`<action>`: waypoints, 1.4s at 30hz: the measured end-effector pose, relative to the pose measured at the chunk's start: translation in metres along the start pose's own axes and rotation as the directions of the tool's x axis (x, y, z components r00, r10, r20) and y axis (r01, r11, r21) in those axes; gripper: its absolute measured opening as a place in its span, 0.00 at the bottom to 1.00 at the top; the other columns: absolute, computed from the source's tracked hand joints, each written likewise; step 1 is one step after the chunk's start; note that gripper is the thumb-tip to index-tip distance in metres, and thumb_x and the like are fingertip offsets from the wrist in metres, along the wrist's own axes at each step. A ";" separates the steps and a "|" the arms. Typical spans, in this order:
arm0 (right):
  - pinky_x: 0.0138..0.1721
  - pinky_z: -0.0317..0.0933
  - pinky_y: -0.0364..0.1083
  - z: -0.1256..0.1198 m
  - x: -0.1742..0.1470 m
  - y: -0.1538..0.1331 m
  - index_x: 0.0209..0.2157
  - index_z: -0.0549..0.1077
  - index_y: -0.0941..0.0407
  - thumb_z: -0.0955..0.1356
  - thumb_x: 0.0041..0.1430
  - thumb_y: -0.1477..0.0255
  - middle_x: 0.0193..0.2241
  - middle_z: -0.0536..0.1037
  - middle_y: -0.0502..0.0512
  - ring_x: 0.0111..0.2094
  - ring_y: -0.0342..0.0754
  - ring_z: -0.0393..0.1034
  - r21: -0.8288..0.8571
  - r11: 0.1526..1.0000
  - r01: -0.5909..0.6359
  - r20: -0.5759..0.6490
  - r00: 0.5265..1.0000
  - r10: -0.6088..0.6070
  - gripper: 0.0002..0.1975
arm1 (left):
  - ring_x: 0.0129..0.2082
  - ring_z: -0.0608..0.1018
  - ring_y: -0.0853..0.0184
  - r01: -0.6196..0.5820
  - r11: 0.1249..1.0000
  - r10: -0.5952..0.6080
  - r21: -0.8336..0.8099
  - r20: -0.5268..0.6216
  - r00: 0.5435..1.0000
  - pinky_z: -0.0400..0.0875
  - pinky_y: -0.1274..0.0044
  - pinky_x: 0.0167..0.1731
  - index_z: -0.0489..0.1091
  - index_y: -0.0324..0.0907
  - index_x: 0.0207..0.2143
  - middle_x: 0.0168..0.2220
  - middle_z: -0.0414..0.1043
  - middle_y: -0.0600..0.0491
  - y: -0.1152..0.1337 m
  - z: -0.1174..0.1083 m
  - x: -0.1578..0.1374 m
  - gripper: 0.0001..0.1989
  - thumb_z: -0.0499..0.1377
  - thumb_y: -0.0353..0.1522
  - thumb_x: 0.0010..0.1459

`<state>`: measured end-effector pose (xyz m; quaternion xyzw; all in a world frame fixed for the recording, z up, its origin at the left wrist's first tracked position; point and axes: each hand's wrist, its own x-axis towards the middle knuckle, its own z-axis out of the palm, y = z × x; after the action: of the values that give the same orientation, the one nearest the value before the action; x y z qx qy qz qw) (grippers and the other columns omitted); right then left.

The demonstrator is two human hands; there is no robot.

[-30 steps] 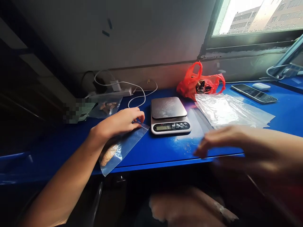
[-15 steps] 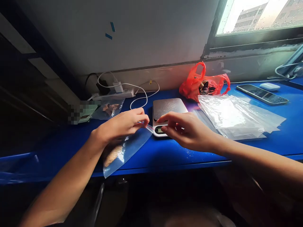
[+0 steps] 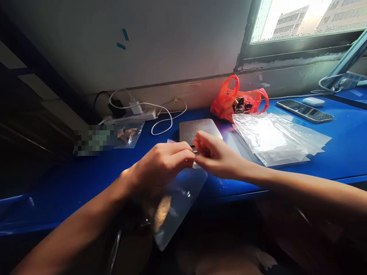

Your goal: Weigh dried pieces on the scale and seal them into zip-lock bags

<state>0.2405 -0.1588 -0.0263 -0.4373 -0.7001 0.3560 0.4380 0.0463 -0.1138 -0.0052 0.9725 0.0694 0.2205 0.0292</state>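
A clear zip bag (image 3: 185,189) hangs tilted in front of the blue table's edge, with a tan, grainy lump (image 3: 163,213) low inside it. My left hand (image 3: 163,162) is closed on the bag's top edge, fingers pinched together. Against those fingertips, my right hand (image 3: 216,154) is curled in a pinch at the same top edge; the exact contact is partly hidden. Directly behind both hands is a kitchen scale (image 3: 197,128) with a bare metal plate, its display mostly covered by the hands.
Flat clear bags (image 3: 275,137) lie stacked at right on the blue table (image 3: 344,156). Behind them are a red plastic bag (image 3: 226,103) with dark dried pieces, a phone (image 3: 305,110) and a white case (image 3: 313,101). Another filled bag (image 3: 129,133) lies left, near a power strip (image 3: 149,114).
My left hand has moved right with the zip bag, which now hangs past the table edge. My right hand has closed into a pinch at its top. The view has shifted slightly.
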 end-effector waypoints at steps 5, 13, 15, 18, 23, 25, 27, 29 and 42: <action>0.23 0.47 0.40 -0.011 0.000 -0.006 0.29 0.66 0.57 0.63 0.53 0.77 0.20 0.62 0.44 0.22 0.37 0.54 -0.096 0.994 0.050 0.036 0.998 -0.047 0.01 | 0.30 0.76 0.70 0.129 0.991 -0.129 -0.029 0.012 0.992 0.68 0.79 0.32 0.67 0.42 0.36 0.32 0.75 0.53 -0.007 -0.004 -0.004 0.06 0.51 0.29 0.65; 0.23 0.45 0.40 -0.008 -0.006 -0.017 0.23 0.63 0.57 0.69 0.57 0.59 0.20 0.58 0.44 0.23 0.37 0.51 0.085 0.996 -0.023 0.233 0.972 0.002 0.19 | 0.30 0.76 0.68 0.315 0.939 -0.330 0.140 0.099 0.939 0.65 0.78 0.30 0.68 0.42 0.39 0.35 0.76 0.53 -0.021 -0.016 -0.004 0.08 0.51 0.35 0.65; 0.23 0.44 0.40 -0.011 -0.002 -0.015 0.20 0.59 0.57 0.70 0.56 0.57 0.20 0.57 0.44 0.22 0.37 0.50 0.179 0.982 -0.065 0.224 0.974 0.024 0.23 | 0.36 0.77 0.66 0.333 0.931 -0.351 0.147 0.121 0.928 0.67 0.77 0.34 0.70 0.43 0.40 0.40 0.76 0.52 -0.027 -0.022 -0.004 0.09 0.51 0.35 0.65; 0.28 0.56 0.41 -0.018 0.004 -0.010 0.27 0.65 0.57 0.68 0.58 0.56 0.24 0.65 0.47 0.26 0.39 0.60 0.344 0.934 -0.096 0.131 0.990 0.053 0.19 | 0.35 0.77 0.67 0.394 0.912 -0.390 0.113 -0.055 0.919 0.69 0.76 0.35 0.72 0.42 0.38 0.39 0.76 0.51 -0.033 -0.030 -0.010 0.11 0.50 0.33 0.64; 0.39 0.64 0.47 -0.024 0.009 -0.001 0.56 0.58 0.50 0.67 0.58 0.54 0.38 0.72 0.51 0.37 0.45 0.69 0.396 0.918 -0.018 -0.155 0.984 0.086 0.28 | 0.21 0.73 0.71 0.566 0.822 -0.483 -0.067 -0.611 0.628 0.65 0.78 0.22 0.73 0.44 0.34 0.23 0.72 0.58 -0.032 -0.047 -0.022 0.07 0.58 0.37 0.60; 0.40 0.64 0.48 -0.019 0.004 -0.003 0.56 0.57 0.50 0.68 0.57 0.54 0.39 0.71 0.52 0.39 0.45 0.69 0.351 0.934 -0.071 -0.133 0.983 0.125 0.30 | 0.23 0.75 0.71 0.581 0.794 -0.485 -0.177 -0.761 0.431 0.67 0.77 0.22 0.74 0.46 0.36 0.24 0.73 0.59 -0.026 -0.052 -0.022 0.07 0.59 0.38 0.60; 0.44 0.64 0.49 -0.009 -0.002 -0.008 0.57 0.57 0.50 0.70 0.55 0.55 0.40 0.72 0.53 0.41 0.46 0.69 0.365 0.913 -0.182 0.043 0.983 0.178 0.33 | 0.25 0.76 0.70 0.574 0.782 -0.478 -0.244 -0.826 0.300 0.70 0.76 0.25 0.74 0.48 0.38 0.30 0.76 0.59 -0.019 -0.053 -0.018 0.07 0.58 0.38 0.61; 0.47 0.65 0.49 0.002 -0.008 -0.013 0.58 0.56 0.50 0.71 0.54 0.55 0.43 0.72 0.54 0.44 0.46 0.70 0.439 0.859 -0.263 0.204 0.960 0.190 0.35 | 0.25 0.76 0.71 0.537 0.802 -0.455 -0.262 -0.850 0.266 0.72 0.75 0.26 0.74 0.47 0.38 0.33 0.76 0.58 -0.011 -0.050 -0.013 0.07 0.59 0.38 0.60; 0.30 0.69 0.43 -0.012 0.008 -0.007 0.36 0.74 0.57 0.73 0.52 0.59 0.33 0.77 0.54 0.32 0.44 0.74 0.665 0.731 -0.155 -0.014 0.975 0.220 0.16 | 0.25 0.72 0.74 0.214 0.943 -0.333 -0.256 -0.689 0.644 0.74 0.77 0.24 0.68 0.47 0.41 0.43 0.68 0.53 -0.011 -0.025 -0.008 0.05 0.57 0.33 0.61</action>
<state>0.2479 -0.1528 -0.0134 -0.3388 -0.4608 0.6019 0.5573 0.0268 -0.1039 0.0126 0.7790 0.2046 0.5832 0.1058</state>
